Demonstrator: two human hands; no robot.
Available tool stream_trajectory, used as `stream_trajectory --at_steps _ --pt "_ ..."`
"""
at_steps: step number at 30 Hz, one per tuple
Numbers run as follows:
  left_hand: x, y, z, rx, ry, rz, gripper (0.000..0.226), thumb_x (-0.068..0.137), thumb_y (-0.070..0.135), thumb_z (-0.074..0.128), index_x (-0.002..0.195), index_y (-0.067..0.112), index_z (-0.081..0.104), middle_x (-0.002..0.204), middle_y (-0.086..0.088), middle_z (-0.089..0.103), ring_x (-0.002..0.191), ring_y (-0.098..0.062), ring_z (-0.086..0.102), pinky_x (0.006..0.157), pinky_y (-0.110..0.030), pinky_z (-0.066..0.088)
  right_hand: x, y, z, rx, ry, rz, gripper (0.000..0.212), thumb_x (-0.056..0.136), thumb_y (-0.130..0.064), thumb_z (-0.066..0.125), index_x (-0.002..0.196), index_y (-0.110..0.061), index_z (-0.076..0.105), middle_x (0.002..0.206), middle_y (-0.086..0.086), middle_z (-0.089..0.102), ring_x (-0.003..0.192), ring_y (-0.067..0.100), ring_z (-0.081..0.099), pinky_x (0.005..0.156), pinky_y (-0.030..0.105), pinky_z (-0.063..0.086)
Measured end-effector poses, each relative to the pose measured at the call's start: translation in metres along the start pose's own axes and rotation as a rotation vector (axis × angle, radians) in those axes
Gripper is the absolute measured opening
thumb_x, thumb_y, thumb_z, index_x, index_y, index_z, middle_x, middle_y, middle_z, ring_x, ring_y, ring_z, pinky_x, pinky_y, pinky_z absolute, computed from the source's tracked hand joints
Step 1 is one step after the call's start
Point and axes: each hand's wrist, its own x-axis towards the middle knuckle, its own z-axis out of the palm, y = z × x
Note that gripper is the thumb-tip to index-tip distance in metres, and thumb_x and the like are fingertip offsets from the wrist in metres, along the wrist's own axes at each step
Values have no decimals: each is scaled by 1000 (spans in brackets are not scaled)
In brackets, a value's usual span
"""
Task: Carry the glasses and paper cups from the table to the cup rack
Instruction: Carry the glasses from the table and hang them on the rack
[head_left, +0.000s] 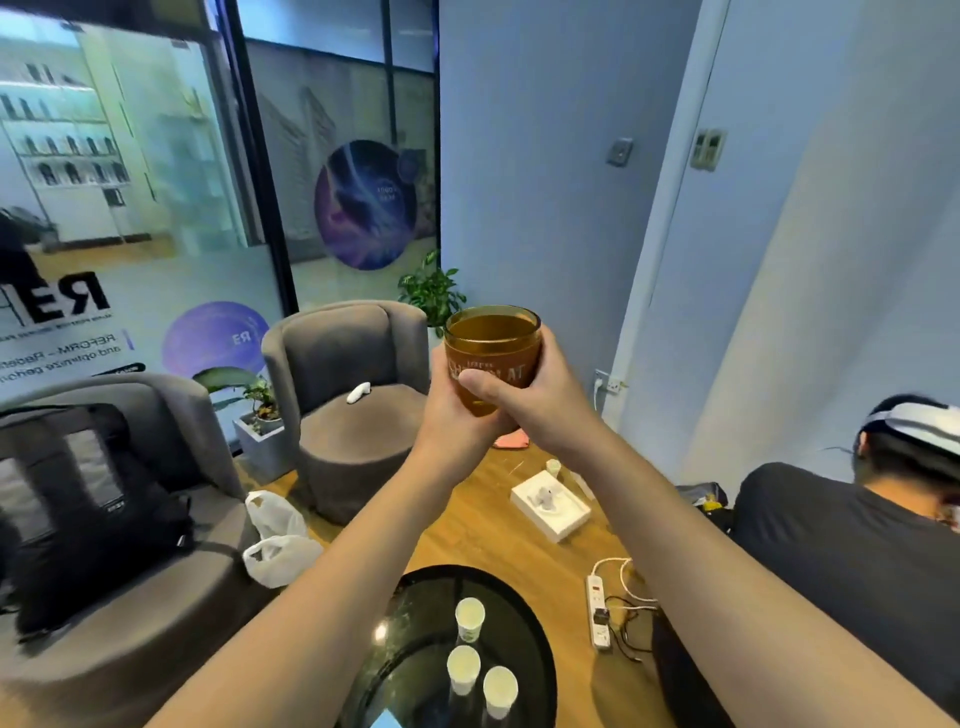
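**Amber glass held high in both hands, paper cups waiting below**

While the glass (492, 353) is up in the air in front of the armchair, well above the tabletop (415, 613), both hands are wrapped round its lower half: the left hand (454, 400) cups it from the left and beneath, and the right hand (530, 389) curls round the right side with the thumb pressed across the printed lettering. It stands upright, mouth up. It looks thick-walled and rigid, so probably fairly heavy for its size, smooth enough to slip through a loose grip, and breakable if dropped on the wooden floor. Whether anything is inside I cannot tell; the amber tint hides it. Holding low on the wall with one palm under the base seems the safest way to carry it.

Three paper cups (470, 618) stand upright on the dark round tabletop, close together but apart. They should be light and easily crushed, best pinched gently at the rim or round the middle, perhaps stacked.

No cup rack is in view. Nearby are two armchairs, a bag, plastic bags, a white box and a power strip (598, 613) on the floor, and a seated person at the right.
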Motion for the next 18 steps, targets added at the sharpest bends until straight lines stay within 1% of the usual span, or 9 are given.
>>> stream_trajectory --at_steps 3,5,6,7,9,11,13,15,18 --pt "-8 21 1 4 -32 7 79 56 75 83 118 76 34 115 44 52 111 22 51 71 -3 48 -15 -20 -8 6 16 -13 88 58 -72 79 130 -47 35 116 -26 50 105 4 55 73 15 54" --pt "-8 30 2 26 -60 6 79 58 74 84 117 77 32 115 46 50 112 23 50 73 -2 48 -22 -29 -11 3 44 -23 81 66 -62 81 129 -45 33 115 -25 48 101 1 54 63 8 50" --pt "-7 33 3 37 -78 14 80 62 68 86 119 75 31 116 46 50 113 22 50 76 -3 48 -25 -32 -14 -5 69 -29 80 68 -59 81 131 -43 34 118 -22 49 101 2 54 62 8 50" --pt "-5 35 4 46 -98 19 81 66 59 88 120 74 31 117 46 49 114 22 50 77 -4 48 -27 -35 -15 -14 94 -35 80 70 -57 81 133 -40 35 123 -17 50 104 5 55 65 9 52" --pt "1 37 6 54 -142 23 82 69 48 90 119 76 30 115 48 49 112 24 49 76 -2 47 -31 -41 -19 -30 150 -42 84 72 -55 81 140 -33 36 131 -10 51 114 13 55 77 18 56" --pt "5 38 8 36 -169 35 83 70 45 90 117 77 30 113 48 49 110 26 48 73 0 45 -35 -46 -21 -62 193 -49 87 73 -55 81 143 -32 35 135 -7 51 120 16 54 85 28 58" --pt "5 40 11 3 -195 47 85 69 42 92 124 70 33 116 43 51 111 22 50 75 -1 46 -43 -52 -23 -102 238 -57 88 73 -55 81 144 -32 34 136 -7 51 121 16 54 89 32 58" --pt "1 46 18 -41 -238 74 86 69 40 93 132 57 37 117 37 54 113 17 53 78 -3 47 -56 -58 -28 -124 283 -68 87 74 -54 81 143 -32 33 135 -8 50 120 16 54 87 29 59" --pt "-15 62 39 -110 -345 122 83 70 34 92 127 62 38 115 38 55 112 16 55 78 -4 49 -83 -63 -44 -146 374 -61 83 76 -48 82 142 -29 35 132 -8 51 120 15 55 79 14 55"
